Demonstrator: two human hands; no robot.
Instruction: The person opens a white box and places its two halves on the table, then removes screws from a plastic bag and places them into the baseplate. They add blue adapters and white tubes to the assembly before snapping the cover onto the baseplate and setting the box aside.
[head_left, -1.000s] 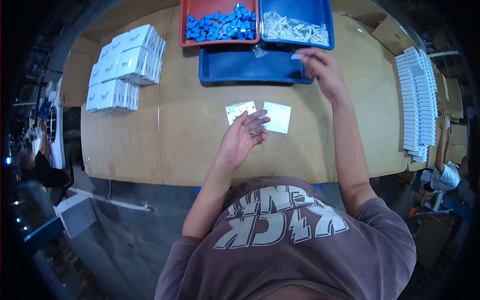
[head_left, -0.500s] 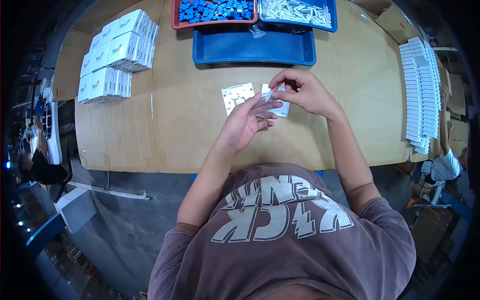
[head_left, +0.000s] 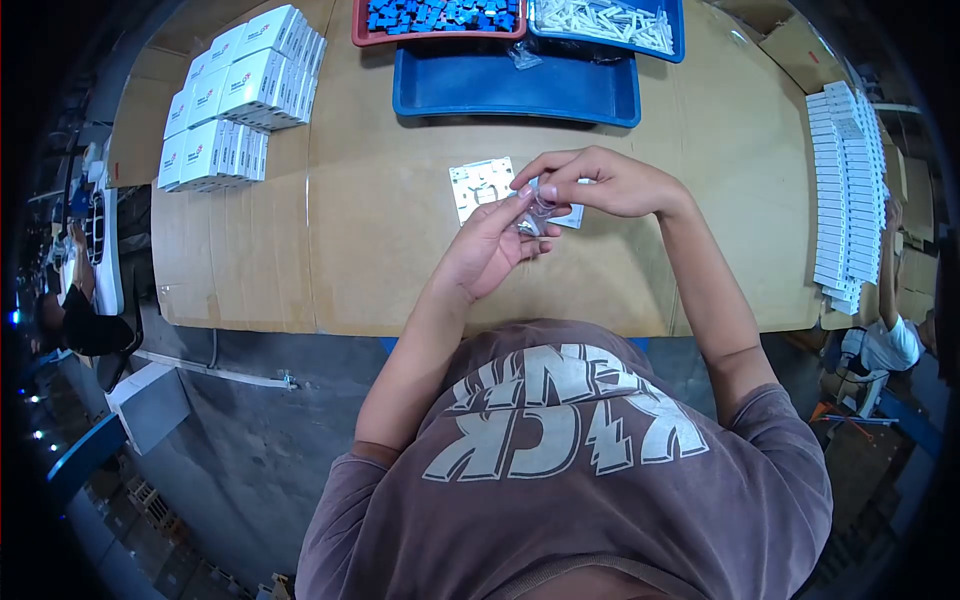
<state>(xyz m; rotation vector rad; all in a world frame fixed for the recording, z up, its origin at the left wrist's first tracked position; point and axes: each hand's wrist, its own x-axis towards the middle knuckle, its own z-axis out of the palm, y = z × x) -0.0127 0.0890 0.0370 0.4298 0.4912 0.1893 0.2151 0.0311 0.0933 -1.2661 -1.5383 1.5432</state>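
Observation:
Between my two hands is a small clear plastic bag [head_left: 534,220], with something small inside that I cannot make out. My left hand [head_left: 492,248] grips the bag between thumb and fingers, palm turned up. From above, my right hand [head_left: 605,182] pinches the bag's upper part. Beneath and behind the hands, a white panel with cutouts [head_left: 478,184] lies flat on the cardboard-covered table [head_left: 390,250]. Partly covered by my right hand is a second white flat piece [head_left: 573,216].
A blue tray [head_left: 515,88] stands ahead. Behind it are a red bin [head_left: 440,38] of blue parts and a blue bin [head_left: 606,46] of white parts. White boxes [head_left: 240,90] are stacked left, more boxes [head_left: 845,190] right. People [head_left: 890,340] sit at both sides.
My right hand has moved closer to my left, its fingers now on the bag. The bag shows more plainly, hanging lower between the hands. The whole view has shifted slightly.

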